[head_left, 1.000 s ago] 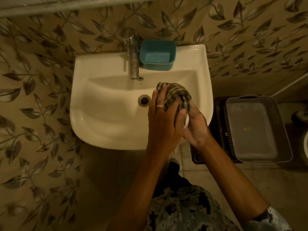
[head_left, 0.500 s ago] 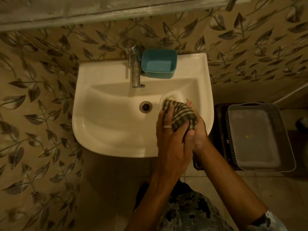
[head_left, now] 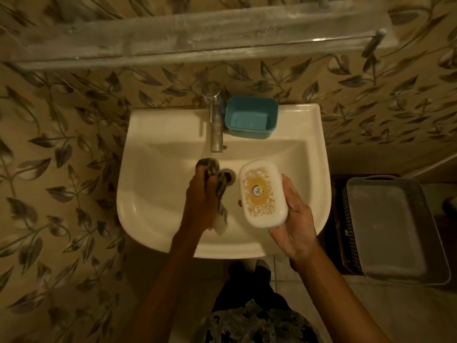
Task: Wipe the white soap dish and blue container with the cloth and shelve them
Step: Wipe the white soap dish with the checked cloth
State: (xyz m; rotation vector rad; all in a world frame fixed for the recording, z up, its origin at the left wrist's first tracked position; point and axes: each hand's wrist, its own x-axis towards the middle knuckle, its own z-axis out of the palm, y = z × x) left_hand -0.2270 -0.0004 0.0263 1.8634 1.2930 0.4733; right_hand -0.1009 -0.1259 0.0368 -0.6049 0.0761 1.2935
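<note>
The right hand [head_left: 294,219] cups the white soap dish [head_left: 263,193] over the sink [head_left: 311,154], its long axis pointing toward the shelf [head_left: 173,38] straight above. The left hand [head_left: 201,201], closed on the cloth [head_left: 217,179], sits just beside it. The blue container [head_left: 251,117] waits by the tap [head_left: 215,125].

Home bathroom. White wall-mounted washbasin [head_left: 153,194] with metal tap [head_left: 215,125], leaf-pattern wall tiles [head_left: 61,149], glass shelf [head_left: 173,43] above on far wall, tiled floor [head_left: 385,315] at right.
</note>
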